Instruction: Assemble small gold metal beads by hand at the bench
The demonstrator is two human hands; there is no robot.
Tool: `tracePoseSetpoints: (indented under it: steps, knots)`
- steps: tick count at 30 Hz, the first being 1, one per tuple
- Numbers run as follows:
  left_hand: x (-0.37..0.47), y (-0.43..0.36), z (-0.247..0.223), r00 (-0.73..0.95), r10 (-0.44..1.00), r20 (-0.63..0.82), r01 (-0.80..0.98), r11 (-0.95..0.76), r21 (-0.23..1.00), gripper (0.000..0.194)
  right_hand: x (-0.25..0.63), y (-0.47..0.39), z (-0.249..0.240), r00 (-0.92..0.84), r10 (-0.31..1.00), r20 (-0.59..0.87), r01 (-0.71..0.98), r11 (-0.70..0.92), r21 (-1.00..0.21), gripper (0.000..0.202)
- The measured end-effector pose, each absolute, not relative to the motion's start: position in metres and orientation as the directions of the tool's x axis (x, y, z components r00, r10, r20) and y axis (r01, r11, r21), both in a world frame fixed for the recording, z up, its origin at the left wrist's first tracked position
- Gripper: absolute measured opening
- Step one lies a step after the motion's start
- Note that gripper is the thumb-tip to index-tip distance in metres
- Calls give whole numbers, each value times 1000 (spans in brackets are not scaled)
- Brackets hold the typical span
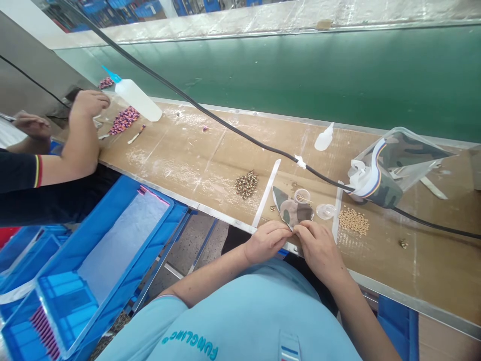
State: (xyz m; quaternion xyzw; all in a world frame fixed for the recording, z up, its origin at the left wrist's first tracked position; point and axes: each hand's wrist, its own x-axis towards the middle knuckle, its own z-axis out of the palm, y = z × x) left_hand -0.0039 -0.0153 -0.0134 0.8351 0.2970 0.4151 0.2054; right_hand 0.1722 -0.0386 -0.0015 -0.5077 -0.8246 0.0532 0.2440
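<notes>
Cloth (291, 209) with a camo print lies at the near edge of the bench (191, 150), in front of the person. The left hand (267, 240) and the right hand (319, 246) meet at its near side, each with fingers pinched on it, tips close together. The step in hand looks like working that edge. The next move seems to call for a small, firm pinch so it does not slip. Tan beads (353, 221) lie to the right.

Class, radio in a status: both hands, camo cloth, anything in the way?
Left hand, right hand: both pinching camo cloth at its near edge. Cup by its far edge; cable beyond, clear of both hands.
</notes>
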Motion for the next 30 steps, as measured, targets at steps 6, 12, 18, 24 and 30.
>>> tracePoseSetpoints:
  steps: [6,12,18,24,30]
  knots:
    - [-5,-16,-15,476,678,560,325,-727,605,13,172,-37,2,-326,869,373,799,464,-382,23]
    - [-5,-15,-14,475,675,564,332,-731,596,13,171,-38,3,-344,864,368,800,474,-367,24]
    - [-3,-15,-12,469,683,560,347,-725,595,13,172,-38,1,-359,856,373,811,483,-329,22]
    - [0,-14,-10,425,762,490,390,-642,660,10,173,-37,2,-329,860,391,797,475,-374,22]
    - [-1,-11,-6,413,814,407,381,-561,735,11,175,-38,-1,-374,858,353,811,487,-324,23]
